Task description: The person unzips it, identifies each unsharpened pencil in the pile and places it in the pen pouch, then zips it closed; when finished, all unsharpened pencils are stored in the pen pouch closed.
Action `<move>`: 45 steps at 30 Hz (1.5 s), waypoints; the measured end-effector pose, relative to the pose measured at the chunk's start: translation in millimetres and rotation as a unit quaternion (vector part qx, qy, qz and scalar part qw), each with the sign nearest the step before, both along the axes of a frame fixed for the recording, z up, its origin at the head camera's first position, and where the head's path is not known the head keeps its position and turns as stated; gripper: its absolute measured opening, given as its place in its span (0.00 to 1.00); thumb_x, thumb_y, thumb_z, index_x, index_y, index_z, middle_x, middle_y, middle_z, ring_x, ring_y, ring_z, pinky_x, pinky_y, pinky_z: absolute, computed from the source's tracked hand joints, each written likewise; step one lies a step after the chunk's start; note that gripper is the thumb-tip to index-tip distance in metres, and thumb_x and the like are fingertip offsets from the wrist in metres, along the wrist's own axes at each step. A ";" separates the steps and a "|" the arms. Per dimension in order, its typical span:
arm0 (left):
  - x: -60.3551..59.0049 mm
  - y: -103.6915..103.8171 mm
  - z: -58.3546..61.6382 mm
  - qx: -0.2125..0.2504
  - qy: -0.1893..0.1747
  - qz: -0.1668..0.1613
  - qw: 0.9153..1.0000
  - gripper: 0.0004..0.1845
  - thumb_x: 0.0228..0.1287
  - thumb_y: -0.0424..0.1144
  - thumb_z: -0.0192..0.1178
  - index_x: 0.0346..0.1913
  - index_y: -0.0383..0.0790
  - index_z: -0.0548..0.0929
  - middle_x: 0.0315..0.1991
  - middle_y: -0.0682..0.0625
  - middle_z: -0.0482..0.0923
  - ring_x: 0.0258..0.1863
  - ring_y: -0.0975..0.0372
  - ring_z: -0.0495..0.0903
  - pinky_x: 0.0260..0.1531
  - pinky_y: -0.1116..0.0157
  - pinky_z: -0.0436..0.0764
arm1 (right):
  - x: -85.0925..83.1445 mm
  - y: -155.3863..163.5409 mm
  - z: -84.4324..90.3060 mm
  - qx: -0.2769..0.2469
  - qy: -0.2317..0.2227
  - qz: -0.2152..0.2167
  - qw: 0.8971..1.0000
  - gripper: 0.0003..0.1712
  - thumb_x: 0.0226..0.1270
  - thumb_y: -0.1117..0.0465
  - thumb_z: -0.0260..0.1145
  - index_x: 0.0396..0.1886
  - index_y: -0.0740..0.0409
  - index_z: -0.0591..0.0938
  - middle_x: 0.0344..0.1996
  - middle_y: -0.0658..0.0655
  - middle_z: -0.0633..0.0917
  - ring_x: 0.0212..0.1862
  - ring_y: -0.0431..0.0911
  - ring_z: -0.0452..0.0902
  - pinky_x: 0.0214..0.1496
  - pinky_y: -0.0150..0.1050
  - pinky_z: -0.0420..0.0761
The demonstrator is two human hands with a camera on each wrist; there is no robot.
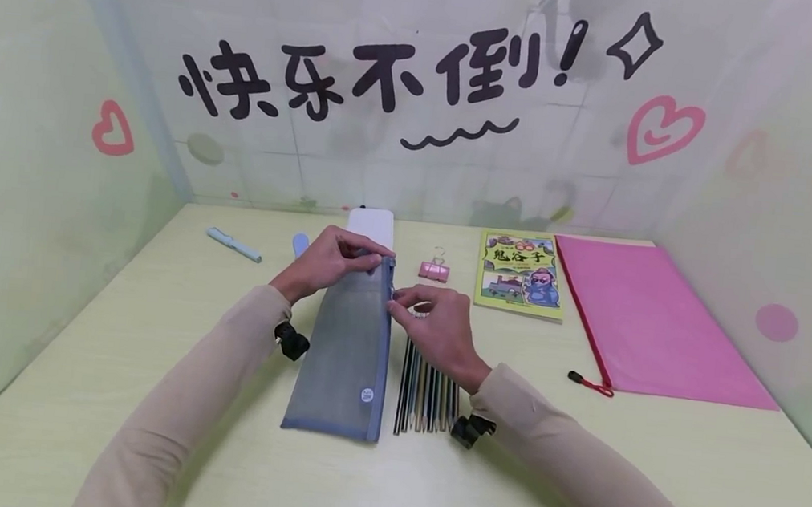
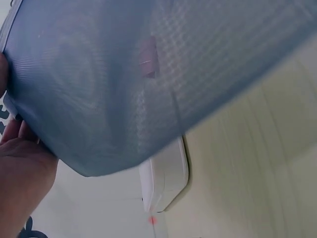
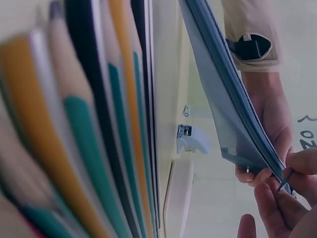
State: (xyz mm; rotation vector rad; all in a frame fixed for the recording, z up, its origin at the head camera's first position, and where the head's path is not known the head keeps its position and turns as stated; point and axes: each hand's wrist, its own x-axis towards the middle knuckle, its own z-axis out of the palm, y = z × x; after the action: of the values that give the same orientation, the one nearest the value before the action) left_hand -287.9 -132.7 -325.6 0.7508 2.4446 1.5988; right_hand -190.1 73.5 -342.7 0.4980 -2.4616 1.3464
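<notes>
A grey-blue mesh zip pouch [image 1: 343, 345] is held with its zipped edge on the right and its top end raised. My left hand [image 1: 329, 261] pinches the top corner beside the end of the zip. At the zip's upper end, thumb and fingers of my right hand [image 1: 439, 325] pinch the small zipper pull [image 3: 286, 179]. The zip [image 3: 233, 84] looks closed along the length seen in the right wrist view. Several pencils [image 1: 428, 400] lie side by side just right of the pouch, partly under my right hand.
Behind the pouch lie a white case [image 1: 372, 225] and a light blue stapler [image 3: 193, 140]. A light blue pen [image 1: 233, 244] is at far left. To the right are a pink binder clip [image 1: 434, 270], a comic-covered book [image 1: 519, 283] and a pink zip folder [image 1: 668, 325].
</notes>
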 end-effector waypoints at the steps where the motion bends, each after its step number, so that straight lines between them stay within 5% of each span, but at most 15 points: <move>1: -0.9 -0.9 0.2 -0.001 0.002 0.002 1.000 0.12 0.67 0.40 0.65 0.51 0.44 0.90 0.50 0.47 0.88 0.45 0.59 0.82 0.44 0.66 0.77 | 0.7 -0.2 -0.7 -0.001 -0.002 0.004 1.000 0.09 0.65 0.61 0.70 0.30 0.61 0.90 0.42 0.60 0.91 0.45 0.51 0.90 0.49 0.49 0.87; 25: -16.2 -15.1 5.1 0.028 0.000 0.081 0.996 0.13 0.69 0.41 0.64 0.54 0.48 0.89 0.59 0.48 0.83 0.53 0.58 0.77 0.52 0.60 0.75 | 28.3 -3.2 -0.9 0.010 -0.028 0.043 0.999 0.05 0.63 0.63 0.72 0.28 0.57 0.90 0.40 0.56 0.92 0.47 0.50 0.89 0.50 0.48 0.86; 33: -25.4 -26.8 1.8 0.068 -0.011 0.091 0.994 0.16 0.69 0.43 0.63 0.56 0.46 0.87 0.67 0.45 0.77 0.77 0.60 0.62 0.75 0.52 0.64 | 44.4 -0.6 -1.2 0.007 -0.033 0.073 0.997 0.05 0.62 0.63 0.72 0.26 0.56 0.89 0.40 0.55 0.92 0.45 0.48 0.88 0.49 0.51 0.85; 38: -29.1 -31.5 -0.1 0.079 -0.025 0.107 0.991 0.16 0.70 0.43 0.63 0.58 0.46 0.86 0.68 0.47 0.75 0.67 0.59 0.74 0.63 0.61 0.75 | 55.9 0.8 0.3 0.008 -0.037 0.094 0.995 0.05 0.62 0.63 0.71 0.27 0.56 0.89 0.39 0.55 0.92 0.45 0.47 0.88 0.47 0.51 0.85; 45: -32.5 -33.8 -1.9 0.097 -0.028 0.114 0.988 0.15 0.69 0.43 0.63 0.57 0.48 0.86 0.60 0.52 0.79 0.54 0.66 0.77 0.52 0.71 0.76 | 70.6 1.8 2.8 0.016 -0.018 0.107 0.994 0.06 0.61 0.62 0.71 0.25 0.55 0.89 0.37 0.53 0.92 0.45 0.45 0.87 0.48 0.41 0.82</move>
State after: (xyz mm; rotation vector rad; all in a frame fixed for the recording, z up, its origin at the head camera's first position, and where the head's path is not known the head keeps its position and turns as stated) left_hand -320.4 -166.4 -327.5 0.4543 2.4337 1.9332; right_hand -119.5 75.2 -339.9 0.7707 -2.5205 1.4071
